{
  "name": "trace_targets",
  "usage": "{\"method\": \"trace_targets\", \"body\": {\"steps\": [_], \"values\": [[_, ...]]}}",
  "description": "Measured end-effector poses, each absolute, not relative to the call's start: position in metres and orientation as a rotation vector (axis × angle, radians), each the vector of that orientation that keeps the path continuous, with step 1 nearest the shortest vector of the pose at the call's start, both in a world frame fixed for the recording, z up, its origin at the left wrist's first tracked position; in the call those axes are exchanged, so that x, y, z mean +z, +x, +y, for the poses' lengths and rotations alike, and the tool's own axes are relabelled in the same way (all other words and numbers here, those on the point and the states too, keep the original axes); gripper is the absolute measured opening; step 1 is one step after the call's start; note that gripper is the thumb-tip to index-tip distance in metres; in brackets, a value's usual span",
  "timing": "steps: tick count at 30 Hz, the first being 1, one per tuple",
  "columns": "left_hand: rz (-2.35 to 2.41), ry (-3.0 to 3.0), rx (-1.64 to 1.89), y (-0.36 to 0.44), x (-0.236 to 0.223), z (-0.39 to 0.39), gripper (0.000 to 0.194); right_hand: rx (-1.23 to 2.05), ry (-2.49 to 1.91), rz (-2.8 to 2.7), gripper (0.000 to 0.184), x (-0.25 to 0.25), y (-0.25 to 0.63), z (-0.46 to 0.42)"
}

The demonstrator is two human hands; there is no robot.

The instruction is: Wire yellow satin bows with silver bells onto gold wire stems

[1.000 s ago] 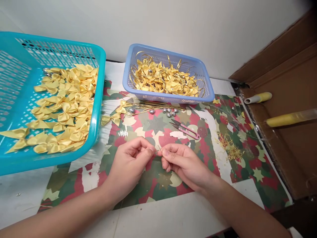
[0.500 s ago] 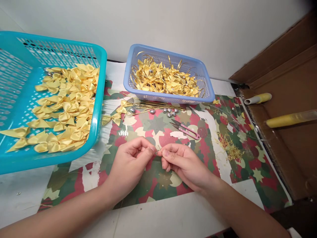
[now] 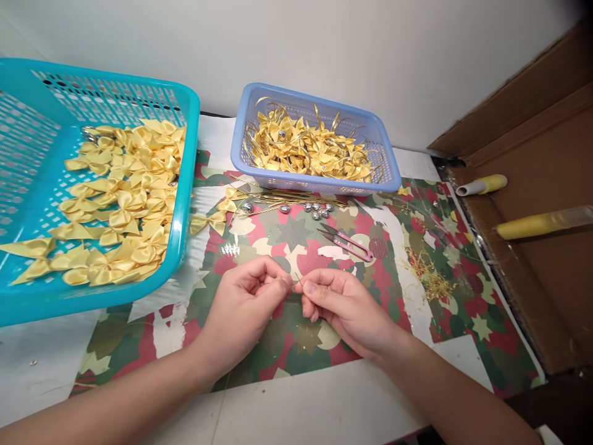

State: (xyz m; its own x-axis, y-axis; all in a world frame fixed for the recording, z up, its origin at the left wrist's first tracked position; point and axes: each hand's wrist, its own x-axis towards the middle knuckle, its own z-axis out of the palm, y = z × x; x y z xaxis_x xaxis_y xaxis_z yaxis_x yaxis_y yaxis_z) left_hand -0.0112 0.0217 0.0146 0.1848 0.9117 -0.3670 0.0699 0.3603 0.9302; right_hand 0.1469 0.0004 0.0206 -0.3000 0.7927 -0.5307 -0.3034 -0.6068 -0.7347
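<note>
Over the patterned sheet, my left hand (image 3: pixel 254 296) is closed in a pinch, thumb against forefinger. My right hand (image 3: pixel 338 303) pinches close beside it, the fingertips of both nearly meeting. Between them shows a short bit of thin cord (image 3: pixel 298 280), too fine to make out fully; the fingers hide the rest. Beyond my right hand lie pink-handled thread snips (image 3: pixel 346 242), blades pointing left. Several silver bells (image 3: pixel 316 210) and a bundle of gold cords (image 3: pixel 287 198) lie farther back. Two yellow ribbon bows (image 3: pixel 208 222) rest beside the teal basket.
A teal basket (image 3: pixel 188 204) of yellow bows stands at left. At the back, a blue basket (image 3: pixel 315 180) holds bows with gold cords and bells. Cord scraps (image 3: pixel 433 281) are heaped on the right, near a cardboard box (image 3: pixel 542 266) with yellow tubes (image 3: pixel 532 225) by it.
Both hands keep the same pinch in almost the same place. Only a very slight shift of the fingertips shows; the baskets, snips and bells stay where they were.
</note>
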Motion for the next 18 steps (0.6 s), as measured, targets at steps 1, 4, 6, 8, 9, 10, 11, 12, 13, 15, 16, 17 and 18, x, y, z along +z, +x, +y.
{"method": "trace_targets", "body": {"steps": [1, 4, 6, 8, 9, 10, 11, 12, 13, 15, 16, 17, 18], "values": [[1.246, 1.043, 0.778, -0.0115, 0.0146, 0.0215, 0.019, 1.970, -1.212, -0.671, 0.026, 0.0206, 0.1469, 0.0003], [1.249, 1.039, 0.772, -0.0123, 0.0140, 0.0212, 0.019, 1.972, -1.219, -0.675, 0.026, 0.0208, 0.1469, 0.0007], [1.251, 1.040, 0.761, -0.0127, 0.0133, 0.0213, 0.019, 1.967, -1.219, -0.683, 0.026, 0.0209, 0.1470, 0.0010], [1.251, 1.049, 0.757, -0.0129, 0.0128, 0.0218, 0.019, 1.969, -1.215, -0.691, 0.025, 0.0207, 0.1474, 0.0011], [1.249, 1.056, 0.759, -0.0129, 0.0126, 0.0220, 0.019, 1.972, -1.214, -0.694, 0.024, 0.0206, 0.1477, 0.0011], [1.247, 1.061, 0.760, -0.0128, 0.0125, 0.0223, 0.019, 1.973, -1.213, -0.699, 0.024, 0.0203, 0.1479, 0.0010], [1.245, 1.062, 0.762, -0.0126, 0.0124, 0.0225, 0.020, 1.973, -1.211, -0.705, 0.024, 0.0199, 0.1481, 0.0009], [1.240, 1.062, 0.760, -0.0125, 0.0123, 0.0225, 0.020, 1.972, -1.208, -0.712, 0.024, 0.0195, 0.1483, 0.0007], [1.237, 1.058, 0.756, -0.0124, 0.0122, 0.0224, 0.021, 1.970, -1.205, -0.718, 0.024, 0.0191, 0.1484, 0.0005], [1.232, 1.050, 0.745, -0.0127, 0.0117, 0.0219, 0.021, 1.969, -1.201, -0.730, 0.024, 0.0184, 0.1483, 0.0000], [1.230, 1.049, 0.740, -0.0129, 0.0114, 0.0216, 0.022, 1.968, -1.200, -0.734, 0.024, 0.0181, 0.1482, -0.0002], [1.228, 1.052, 0.737, -0.0132, 0.0112, 0.0214, 0.022, 1.967, -1.198, -0.739, 0.024, 0.0179, 0.1481, -0.0004], [1.229, 1.057, 0.733, -0.0135, 0.0109, 0.0214, 0.022, 1.966, -1.195, -0.744, 0.023, 0.0179, 0.1480, -0.0007]]}}
